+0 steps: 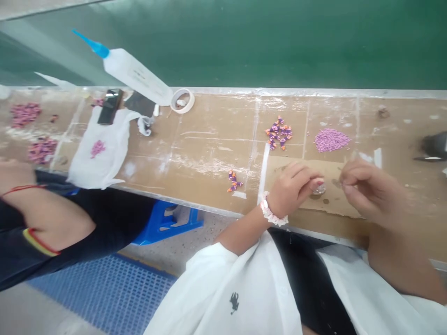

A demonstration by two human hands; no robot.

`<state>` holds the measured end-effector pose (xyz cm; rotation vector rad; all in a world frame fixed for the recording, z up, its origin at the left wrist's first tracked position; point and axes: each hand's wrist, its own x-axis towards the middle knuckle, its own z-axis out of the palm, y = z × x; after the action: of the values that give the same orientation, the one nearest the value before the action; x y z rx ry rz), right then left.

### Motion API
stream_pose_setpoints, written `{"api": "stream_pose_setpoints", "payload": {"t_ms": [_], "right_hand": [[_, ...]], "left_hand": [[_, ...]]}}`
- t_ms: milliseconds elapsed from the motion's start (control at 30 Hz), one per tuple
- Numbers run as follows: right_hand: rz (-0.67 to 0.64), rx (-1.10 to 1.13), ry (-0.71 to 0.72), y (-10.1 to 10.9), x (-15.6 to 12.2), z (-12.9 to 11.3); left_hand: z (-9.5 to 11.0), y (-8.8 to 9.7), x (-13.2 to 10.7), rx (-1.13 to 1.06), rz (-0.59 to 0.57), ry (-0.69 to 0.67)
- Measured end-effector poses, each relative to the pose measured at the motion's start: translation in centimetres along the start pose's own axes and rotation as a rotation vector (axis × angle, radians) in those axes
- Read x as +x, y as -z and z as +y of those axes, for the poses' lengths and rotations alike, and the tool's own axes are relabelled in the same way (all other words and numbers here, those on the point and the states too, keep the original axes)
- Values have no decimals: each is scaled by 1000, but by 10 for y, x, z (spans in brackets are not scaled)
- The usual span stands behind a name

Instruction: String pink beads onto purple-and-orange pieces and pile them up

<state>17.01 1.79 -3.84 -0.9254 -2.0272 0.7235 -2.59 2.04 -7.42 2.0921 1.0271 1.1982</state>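
My left hand (295,188) rests on a brown cardboard sheet (331,204) at the bench's near edge, fingers curled around a small shiny round piece (319,189). My right hand (366,186) is just to its right, fingers pinched together; what they hold is too small to make out. Beyond the hands lie a heap of tiny pink pieces (331,139) and a cluster of purple-and-orange pieces (278,132). Two more purple-and-orange pieces (233,180) lie to the left.
A glue bottle with a blue nozzle (134,70) leans at the back left beside a tape roll (182,100). A white plastic bag (101,153) and a dark phone (109,106) lie left. Another person's arm (42,218) is at far left, over a blue stool (167,221).
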Motion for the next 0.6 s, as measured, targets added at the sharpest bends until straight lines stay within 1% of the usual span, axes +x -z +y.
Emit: {"api": "stream_pose_setpoints", "payload": {"t_ms": [67, 167, 200, 267, 333, 400, 467, 533, 600], "right_hand": [[-46, -20, 19, 3, -3, 1], [-118, -221, 108, 2, -5, 3], [-138, -286, 137, 1, -6, 3], [-170, -355, 157, -2, -6, 2], [-197, -376, 136, -4, -6, 0], [-223, -397, 106, -4, -5, -2], [-248, -427, 79, -2, -4, -3], [-277, -459, 69, -1, -2, -4], [-333, -502, 66, -1, 0, -5]], "left_hand": [[-12, 17, -12, 106, 51, 114], [-34, 57, -34, 389, 159, 366], [-40, 72, -41, 475, 159, 460], [-48, 100, -54, 602, 94, 657], [-52, 120, -62, 669, 56, 824], [-53, 130, -66, 681, 1, 956], [-52, 132, -65, 672, -58, 1040], [-51, 130, -62, 669, -100, 1085], [-51, 128, -59, 675, -141, 1107]]}}
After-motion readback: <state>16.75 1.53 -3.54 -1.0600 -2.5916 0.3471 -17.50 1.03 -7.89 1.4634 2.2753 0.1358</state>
